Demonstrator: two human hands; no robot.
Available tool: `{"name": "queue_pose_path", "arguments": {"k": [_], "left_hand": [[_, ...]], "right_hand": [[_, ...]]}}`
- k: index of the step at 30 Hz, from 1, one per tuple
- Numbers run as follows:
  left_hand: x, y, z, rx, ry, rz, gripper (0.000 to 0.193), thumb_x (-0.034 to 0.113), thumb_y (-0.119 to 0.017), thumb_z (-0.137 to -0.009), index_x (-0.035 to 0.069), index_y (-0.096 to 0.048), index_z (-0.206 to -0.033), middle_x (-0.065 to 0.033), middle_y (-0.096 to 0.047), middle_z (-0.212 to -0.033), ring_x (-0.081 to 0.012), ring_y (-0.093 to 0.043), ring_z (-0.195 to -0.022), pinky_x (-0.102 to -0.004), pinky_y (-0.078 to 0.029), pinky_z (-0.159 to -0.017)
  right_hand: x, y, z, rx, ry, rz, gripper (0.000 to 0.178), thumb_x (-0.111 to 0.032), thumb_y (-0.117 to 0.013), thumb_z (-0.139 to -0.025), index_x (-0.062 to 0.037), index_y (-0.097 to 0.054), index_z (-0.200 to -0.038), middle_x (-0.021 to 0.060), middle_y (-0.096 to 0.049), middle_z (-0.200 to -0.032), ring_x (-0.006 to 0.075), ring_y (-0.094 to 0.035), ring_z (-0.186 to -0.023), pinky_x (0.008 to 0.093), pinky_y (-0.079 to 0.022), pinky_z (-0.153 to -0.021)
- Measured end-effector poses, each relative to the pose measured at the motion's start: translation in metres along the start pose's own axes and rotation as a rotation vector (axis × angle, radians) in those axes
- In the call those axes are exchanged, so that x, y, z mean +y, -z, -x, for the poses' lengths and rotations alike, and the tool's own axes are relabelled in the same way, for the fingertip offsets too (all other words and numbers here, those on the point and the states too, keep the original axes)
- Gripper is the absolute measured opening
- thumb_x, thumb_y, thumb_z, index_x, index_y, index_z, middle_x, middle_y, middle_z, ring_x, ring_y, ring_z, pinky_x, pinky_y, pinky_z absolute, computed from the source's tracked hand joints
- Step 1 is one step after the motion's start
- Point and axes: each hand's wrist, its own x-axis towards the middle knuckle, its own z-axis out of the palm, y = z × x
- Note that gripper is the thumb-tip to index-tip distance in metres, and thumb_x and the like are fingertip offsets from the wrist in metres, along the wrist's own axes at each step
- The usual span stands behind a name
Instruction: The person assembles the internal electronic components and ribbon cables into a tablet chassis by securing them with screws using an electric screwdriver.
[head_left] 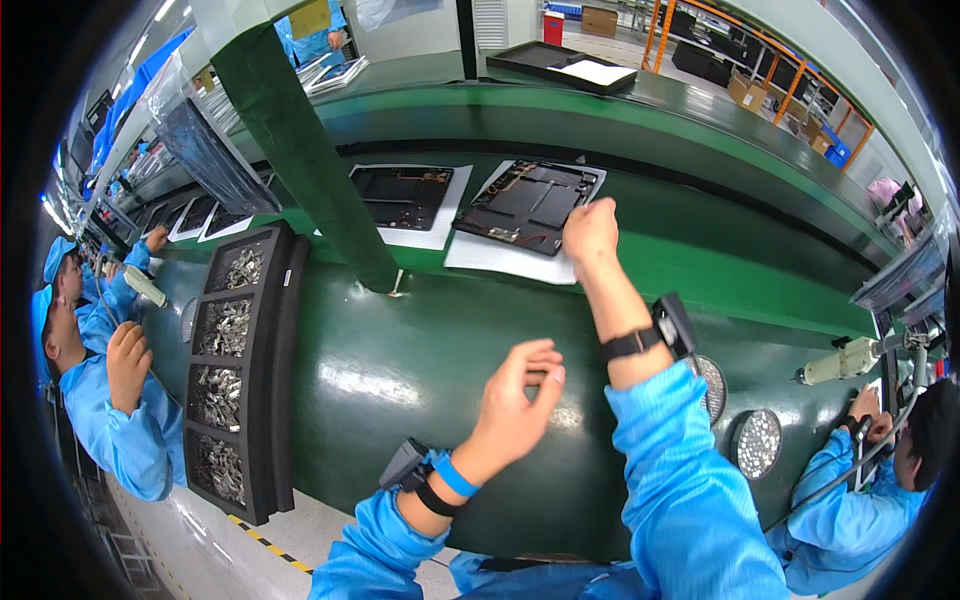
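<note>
My right hand (592,235) is reached out to the right edge of a black electronic device housing (530,205), its fingers curled in. The housing lies with circuit parts and cables exposed on a white sheet (500,255), slightly turned. What the right fingers grip at that edge is hidden. My left hand (515,400) hovers nearer to me over the green table (370,400), empty, fingers loosely bent and thumb apart. Left of the housing, a second black housing (405,197) rests on another white sheet (452,212).
A black foam tray (283,390) with small metal parts in compartments stands left. A green post (305,150) rises behind it. Round dishes (757,443) and a white-green tool (840,362) are at right. Co-workers in blue sit left (120,400) and right (850,510). A black tray (560,68) sits on the shelf.
</note>
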Motion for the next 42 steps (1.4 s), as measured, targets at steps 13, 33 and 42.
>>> {"name": "queue_pose_path", "arguments": {"k": [13,33,42], "left_hand": [[0.072,0.051,0.091,0.263,0.338,0.621,0.031,0.001,-0.062,-0.106,-0.002,-0.063,-0.137,-0.0084,-0.071,-0.129,-0.0181,-0.069,-0.117,-0.0367,-0.054,-0.104],[0.051,0.003,0.119,-0.481,0.788,0.381,0.037,0.001,-0.066,-0.105,-0.005,-0.060,-0.141,-0.0050,-0.071,-0.127,-0.0124,-0.064,-0.114,-0.0321,-0.052,-0.103],[0.082,-0.032,0.118,-0.140,-0.158,-1.070,0.047,0.003,-0.073,-0.095,-0.003,-0.059,-0.140,-0.0205,-0.060,-0.112,-0.0339,-0.062,-0.098,-0.0433,-0.054,-0.086]], "right_hand": [[0.036,0.184,0.267,-0.656,-0.048,-0.375,0.022,-0.022,-0.058,-0.112,-0.0013,-0.049,-0.110,0.0108,-0.069,-0.081,0.0211,-0.072,-0.068,0.0409,-0.054,-0.061],[0.141,0.375,0.295,-0.598,0.040,0.313,0.024,-0.026,-0.064,-0.107,-0.0041,-0.058,-0.100,0.0223,-0.070,-0.088,0.0472,-0.070,-0.075,0.0569,-0.054,-0.066],[0.189,0.342,0.302,-0.252,0.146,0.785,0.021,-0.020,-0.066,-0.104,-0.0057,-0.055,-0.093,0.0148,-0.066,-0.084,0.0363,-0.071,-0.070,0.0486,-0.057,-0.059]]}}
